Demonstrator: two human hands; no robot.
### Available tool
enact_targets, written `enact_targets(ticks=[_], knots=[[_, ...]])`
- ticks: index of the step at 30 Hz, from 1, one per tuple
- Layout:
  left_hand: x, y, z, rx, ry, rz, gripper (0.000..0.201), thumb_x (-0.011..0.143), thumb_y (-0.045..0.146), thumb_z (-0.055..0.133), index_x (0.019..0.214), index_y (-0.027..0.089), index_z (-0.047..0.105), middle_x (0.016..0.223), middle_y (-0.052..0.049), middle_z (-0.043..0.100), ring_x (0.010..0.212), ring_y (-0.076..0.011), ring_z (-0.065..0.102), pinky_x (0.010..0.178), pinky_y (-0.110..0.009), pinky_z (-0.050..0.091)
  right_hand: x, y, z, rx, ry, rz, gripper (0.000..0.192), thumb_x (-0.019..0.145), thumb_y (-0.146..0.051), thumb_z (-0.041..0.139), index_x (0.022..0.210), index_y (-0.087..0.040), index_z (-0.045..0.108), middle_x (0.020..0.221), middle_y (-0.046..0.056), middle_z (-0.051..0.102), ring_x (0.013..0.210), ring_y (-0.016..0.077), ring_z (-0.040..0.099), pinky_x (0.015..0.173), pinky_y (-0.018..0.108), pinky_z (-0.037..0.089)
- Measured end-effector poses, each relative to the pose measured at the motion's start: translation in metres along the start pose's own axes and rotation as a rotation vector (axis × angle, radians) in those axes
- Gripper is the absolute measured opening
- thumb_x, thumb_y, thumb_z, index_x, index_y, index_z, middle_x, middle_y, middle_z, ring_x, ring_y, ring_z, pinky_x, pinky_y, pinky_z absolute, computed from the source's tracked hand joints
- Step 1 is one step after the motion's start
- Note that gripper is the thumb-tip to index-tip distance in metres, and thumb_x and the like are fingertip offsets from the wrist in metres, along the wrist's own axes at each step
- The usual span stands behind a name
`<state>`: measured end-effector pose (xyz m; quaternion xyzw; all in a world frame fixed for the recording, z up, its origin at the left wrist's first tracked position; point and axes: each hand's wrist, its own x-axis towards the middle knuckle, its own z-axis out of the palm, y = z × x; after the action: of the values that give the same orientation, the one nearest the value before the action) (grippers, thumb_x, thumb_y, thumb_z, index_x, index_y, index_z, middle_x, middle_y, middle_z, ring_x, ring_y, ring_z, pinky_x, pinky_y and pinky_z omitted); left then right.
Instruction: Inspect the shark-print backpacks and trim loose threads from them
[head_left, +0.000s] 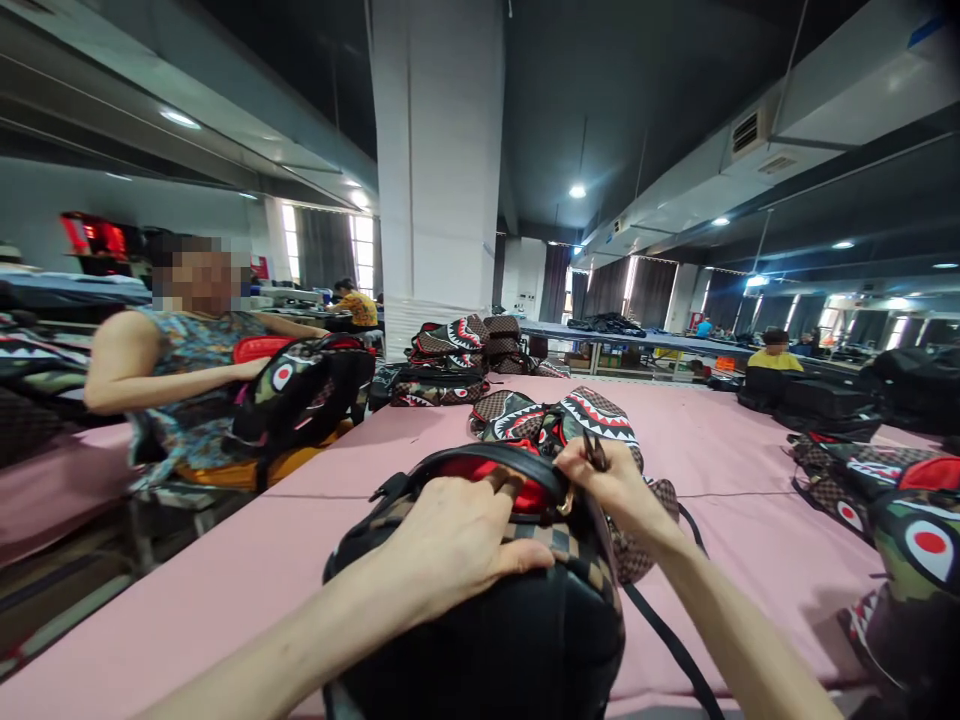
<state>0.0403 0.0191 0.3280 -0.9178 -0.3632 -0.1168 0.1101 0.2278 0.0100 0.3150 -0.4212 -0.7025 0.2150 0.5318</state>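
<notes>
A black backpack [525, 640] with brown checkered panels and a red lining stands upright in front of me, its top opening unzipped. My left hand [457, 530] grips the near edge of that opening, fingers inside against the lining and thumb outside. With its fingertips, my right hand [604, 480] pinches the black rim at the opening's right side. A small dark pointed tool [595, 452] sticks up from the right hand's fingers; its exact kind is unclear. Just below that hand hangs a gold zipper pull [567, 499]. My left fingertips are partly hidden inside the bag.
Shark-mouth backpacks [596, 412] lie on the pink table [712, 440] just beyond, and more are stacked [442, 385] by the white pillar [439, 150]. Other backpacks [926, 545] sit at the right. A co-worker [202, 350] at the left handles another backpack [307, 390].
</notes>
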Motion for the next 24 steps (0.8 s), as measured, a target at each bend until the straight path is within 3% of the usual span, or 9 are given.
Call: enact_targets(ticks=[4, 7, 9, 12, 14, 16, 21, 23, 24], knots=[[-0.009, 0.003, 0.005, 0.009, 0.024, 0.015, 0.055, 0.08, 0.061, 0.04, 0.096, 0.014, 0.063, 0.087, -0.015, 0.067, 0.077, -0.034, 0.064, 0.064, -0.044, 0.047, 0.039, -0.001, 0.0, -0.034, -0.249, -0.005, 0.02, 0.072, -0.028, 0.062, 0.086, -0.015, 0.066, 0.082, 0.002, 0.065, 0.076, 0.0144, 0.057, 0.071, 0.024, 0.044], [-0.015, 0.004, 0.013, 0.007, 0.107, 0.049, 0.053, 0.079, 0.062, 0.041, 0.09, 0.015, 0.064, 0.086, -0.012, 0.068, 0.071, -0.0301, 0.063, 0.061, -0.04, 0.046, 0.06, -0.006, 0.013, -0.076, -0.493, -0.039, 0.021, 0.071, -0.027, 0.061, 0.086, -0.014, 0.068, 0.083, 0.003, 0.067, 0.078, 0.0163, 0.059, 0.072, 0.026, 0.044], [-0.019, 0.004, 0.019, 0.01, 0.235, 0.09, 0.05, 0.079, 0.06, 0.044, 0.087, 0.015, 0.064, 0.084, -0.011, 0.068, 0.069, -0.0276, 0.062, 0.06, -0.038, 0.045, 0.066, -0.006, 0.024, -0.175, -0.499, -0.1, 0.018, 0.074, -0.025, 0.056, 0.081, -0.013, 0.068, 0.076, 0.002, 0.066, 0.073, 0.0148, 0.057, 0.068, 0.024, 0.043], [-0.029, 0.004, 0.032, 0.007, 0.554, 0.205, 0.042, 0.085, 0.048, 0.042, 0.087, 0.012, 0.063, 0.083, -0.011, 0.068, 0.068, -0.0237, 0.06, 0.062, -0.036, 0.042, 0.07, 0.0, 0.038, -0.41, -0.377, -0.169, 0.02, 0.077, -0.021, 0.049, 0.069, -0.012, 0.064, 0.065, 0.0, 0.06, 0.064, 0.0115, 0.05, 0.061, 0.022, 0.037], [-0.038, 0.006, 0.04, -0.008, 0.734, 0.223, 0.034, 0.087, 0.036, 0.04, 0.09, 0.01, 0.062, 0.081, -0.01, 0.067, 0.066, -0.0211, 0.057, 0.062, -0.035, 0.038, 0.071, 0.006, 0.044, -0.497, -0.339, -0.131, 0.021, 0.078, -0.021, 0.049, 0.064, -0.012, 0.061, 0.06, -0.001, 0.055, 0.06, 0.0104, 0.046, 0.058, 0.021, 0.033], [-0.046, 0.009, 0.047, -0.025, 0.807, 0.197, 0.029, 0.086, 0.028, 0.04, 0.092, 0.01, 0.061, 0.076, -0.008, 0.065, 0.064, -0.0197, 0.054, 0.062, -0.034, 0.035, 0.071, 0.011, 0.048, -0.484, -0.361, -0.054, 0.021, 0.077, -0.024, 0.05, 0.064, -0.012, 0.06, 0.058, -0.001, 0.053, 0.058, 0.0101, 0.044, 0.055, 0.021, 0.032], [-0.056, 0.017, 0.051, -0.075, 0.788, 0.164, 0.026, 0.085, 0.028, 0.04, 0.085, 0.014, 0.062, 0.071, -0.005, 0.063, 0.067, -0.0202, 0.054, 0.073, -0.038, 0.036, 0.065, 0.011, 0.048, -0.375, -0.396, 0.055, 0.023, 0.077, -0.03, 0.052, 0.068, -0.011, 0.061, 0.06, -0.002, 0.053, 0.06, 0.0104, 0.045, 0.054, 0.02, 0.032], [-0.055, 0.014, 0.042, -0.116, 0.652, 0.139, 0.024, 0.083, 0.031, 0.043, 0.079, 0.017, 0.062, 0.071, -0.005, 0.064, 0.068, -0.0215, 0.056, 0.073, -0.038, 0.038, 0.063, 0.009, 0.046, -0.363, -0.404, 0.047, 0.023, 0.077, -0.03, 0.052, 0.067, -0.011, 0.061, 0.06, -0.002, 0.053, 0.059, 0.0102, 0.045, 0.054, 0.02, 0.032], [-0.053, 0.01, 0.034, -0.154, 0.519, 0.139, 0.023, 0.082, 0.033, 0.046, 0.075, 0.018, 0.062, 0.068, -0.004, 0.063, 0.065, -0.021, 0.056, 0.069, -0.036, 0.04, 0.061, 0.008, 0.046, -0.36, -0.414, 0.036, 0.024, 0.077, -0.031, 0.052, 0.067, -0.011, 0.061, 0.059, -0.002, 0.053, 0.059, 0.0101, 0.045, 0.054, 0.02, 0.033]])
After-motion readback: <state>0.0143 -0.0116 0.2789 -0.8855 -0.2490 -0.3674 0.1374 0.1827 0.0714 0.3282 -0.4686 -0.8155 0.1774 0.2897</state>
